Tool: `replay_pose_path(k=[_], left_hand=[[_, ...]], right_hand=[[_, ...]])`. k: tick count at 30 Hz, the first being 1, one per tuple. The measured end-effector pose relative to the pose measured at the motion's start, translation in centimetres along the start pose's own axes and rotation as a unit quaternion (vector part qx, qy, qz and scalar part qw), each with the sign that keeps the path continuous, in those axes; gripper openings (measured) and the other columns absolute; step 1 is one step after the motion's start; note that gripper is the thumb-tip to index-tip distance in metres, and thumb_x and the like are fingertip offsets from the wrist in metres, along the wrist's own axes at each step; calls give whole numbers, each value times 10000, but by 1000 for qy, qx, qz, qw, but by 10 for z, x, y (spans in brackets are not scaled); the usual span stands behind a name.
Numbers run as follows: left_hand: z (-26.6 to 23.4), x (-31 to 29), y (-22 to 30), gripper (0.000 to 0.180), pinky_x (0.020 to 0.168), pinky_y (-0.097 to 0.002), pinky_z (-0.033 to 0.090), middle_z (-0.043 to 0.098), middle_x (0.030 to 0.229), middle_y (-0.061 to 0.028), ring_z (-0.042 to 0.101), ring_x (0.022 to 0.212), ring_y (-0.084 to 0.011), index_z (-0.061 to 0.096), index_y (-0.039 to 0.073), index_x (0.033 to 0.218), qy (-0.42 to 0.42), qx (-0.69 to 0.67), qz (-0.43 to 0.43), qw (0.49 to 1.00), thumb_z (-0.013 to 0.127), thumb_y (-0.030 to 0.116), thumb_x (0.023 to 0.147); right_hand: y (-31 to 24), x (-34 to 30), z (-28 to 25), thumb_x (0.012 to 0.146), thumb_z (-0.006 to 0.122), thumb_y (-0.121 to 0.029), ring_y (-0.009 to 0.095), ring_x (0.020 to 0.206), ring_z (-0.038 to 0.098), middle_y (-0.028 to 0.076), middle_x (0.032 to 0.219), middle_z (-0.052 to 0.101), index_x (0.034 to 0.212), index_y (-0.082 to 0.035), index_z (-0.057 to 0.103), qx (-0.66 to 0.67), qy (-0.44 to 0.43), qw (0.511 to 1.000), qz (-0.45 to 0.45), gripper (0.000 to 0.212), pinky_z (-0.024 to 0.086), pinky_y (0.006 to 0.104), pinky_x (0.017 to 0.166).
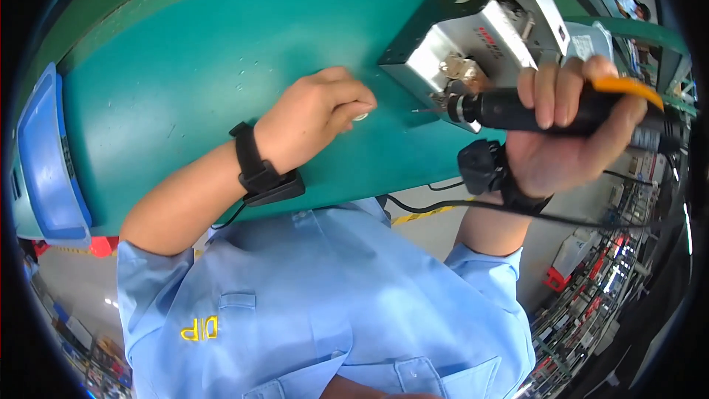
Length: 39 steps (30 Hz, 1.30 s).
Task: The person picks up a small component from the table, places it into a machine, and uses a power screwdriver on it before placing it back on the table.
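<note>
My left hand (319, 112) is above the green work mat, its thumb and fingers pinched around a small pale piece (360, 116). Only the piece's edge shows, so its kind is unclear. My right hand (569, 133) grips a black electric screwdriver (509, 108) with an orange part near its rear. Its thin bit points left toward my left hand, apart from it. Just behind the screwdriver tip stands a black and silver metal machine (496, 44), which looks like a screw feeder, with an open front and brass-coloured parts inside.
A blue plastic tray (46, 155) sits at the left end of the green mat (177, 59). Tiny bits are scattered on the mat. A clear bag or box (591, 41) is behind the machine. A black cable (473, 204) runs below my right wrist. Shelving stands at the far right.
</note>
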State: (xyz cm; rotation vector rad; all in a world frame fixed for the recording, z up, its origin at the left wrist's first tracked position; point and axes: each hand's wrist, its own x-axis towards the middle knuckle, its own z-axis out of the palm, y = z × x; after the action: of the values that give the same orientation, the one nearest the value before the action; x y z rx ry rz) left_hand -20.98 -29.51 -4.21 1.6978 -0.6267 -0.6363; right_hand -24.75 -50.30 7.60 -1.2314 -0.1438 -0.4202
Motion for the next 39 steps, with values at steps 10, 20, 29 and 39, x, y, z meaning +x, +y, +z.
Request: replay_pose_path(k=[10,20,29,39], left_hand=[[-4,4,-3,191,675,-379,516,602,913,-117,622,784,-292,630,26,925,-14,63,61,996,687,1,745],[-3,2,3,172,699,-390,503,603,903,-115,611,824,-306,632,27,920,-14,72,69,995,672,0,755],[5,2,2,226,612,-325,512,582,875,-88,615,726,-243,624,31,937,-7,80,109,991,678,-52,734],[4,4,2,143,666,-374,513,608,885,-107,622,781,-286,641,41,892,-3,50,90,995,664,-5,759]], right_hand=[[36,-23,34,881,465,-614,100,482,419,-6,598,440,1053,-57,470,-29,-140,986,-81,583,340,245,491],[38,-28,37,880,477,-602,113,486,433,12,613,467,1033,-52,451,-61,-159,981,-94,571,353,249,485],[24,-27,35,876,514,-574,138,517,477,43,651,503,1026,-22,443,-62,-215,967,-120,576,369,257,492],[20,-29,36,872,553,-536,151,544,494,63,682,520,1016,-12,438,-71,-259,956,-116,556,387,265,493]])
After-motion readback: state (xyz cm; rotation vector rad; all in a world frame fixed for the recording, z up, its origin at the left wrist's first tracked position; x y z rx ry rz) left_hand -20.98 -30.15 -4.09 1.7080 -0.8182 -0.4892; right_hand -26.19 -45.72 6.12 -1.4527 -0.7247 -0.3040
